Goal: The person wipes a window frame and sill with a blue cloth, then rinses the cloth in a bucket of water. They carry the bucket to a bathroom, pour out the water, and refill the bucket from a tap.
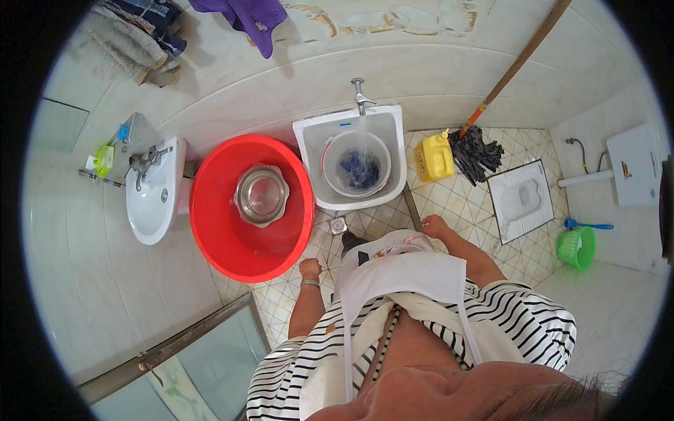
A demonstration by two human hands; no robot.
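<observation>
My left hand hangs beside my body with its fingers curled in, near the front rim of a big red tub. Nothing shows in it. On my other side, my right hand is held low over the tiled floor, fingers loosely curled and nothing visible in them. Ahead of me a tap runs water into a whitish bucket standing in a white square sink. Dark blue material lies in the bucket. Inside the red tub sits a steel basin.
A washbasin is on the left wall. Right of the sink stand a yellow jug and a black mop with a long wooden handle. Farther right are a squat toilet and a green basket. A floor drain lies before the sink.
</observation>
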